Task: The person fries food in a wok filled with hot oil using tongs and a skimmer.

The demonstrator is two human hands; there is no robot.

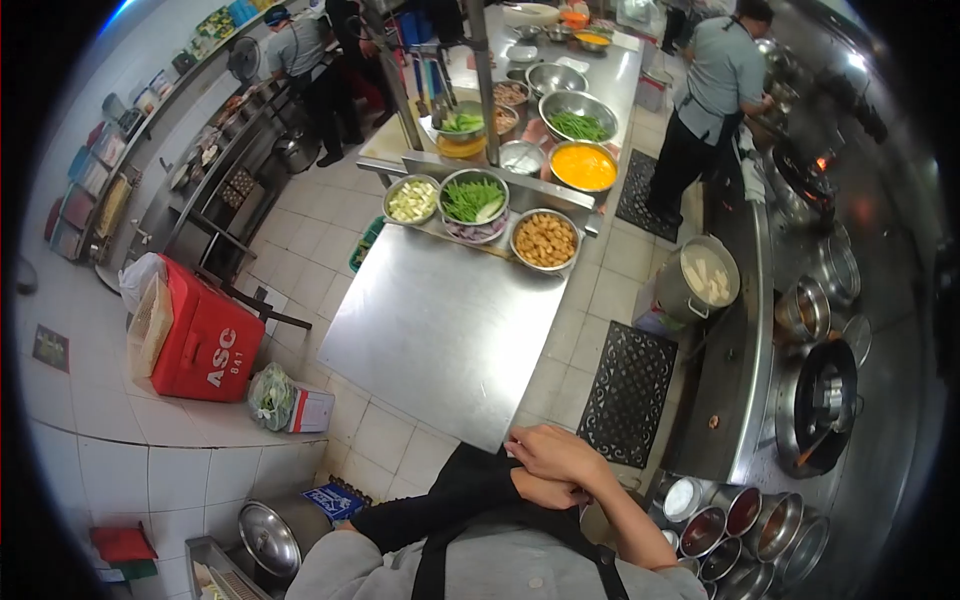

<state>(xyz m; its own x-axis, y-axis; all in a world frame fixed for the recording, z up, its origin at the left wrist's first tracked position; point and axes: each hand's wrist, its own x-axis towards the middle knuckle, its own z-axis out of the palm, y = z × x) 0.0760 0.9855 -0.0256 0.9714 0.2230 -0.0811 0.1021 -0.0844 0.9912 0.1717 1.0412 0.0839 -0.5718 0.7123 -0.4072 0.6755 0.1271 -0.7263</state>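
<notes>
Both of my hands are crossed close to my body, just past the near corner of the steel table [440, 330]. My right hand [548, 452] lies over my left wrist, its fingers bent at the end of the black sleeve [440, 508]. Below it is my left hand [548, 490], with its fingers curled in by my right wrist; whatever they may hold is hidden. On the table's far edge stand bowls of pale cut vegetables [411, 200], green vegetables [474, 198] and brown fried pieces [545, 240].
A red box [208, 335] and a bagged vegetable bundle [272, 397] are at left. To the right are floor mats [628, 395], a large pot [697, 280], a wok [822, 405] and sauce containers [742, 510]. Co-workers stand at back right [720, 85] and back left [298, 55].
</notes>
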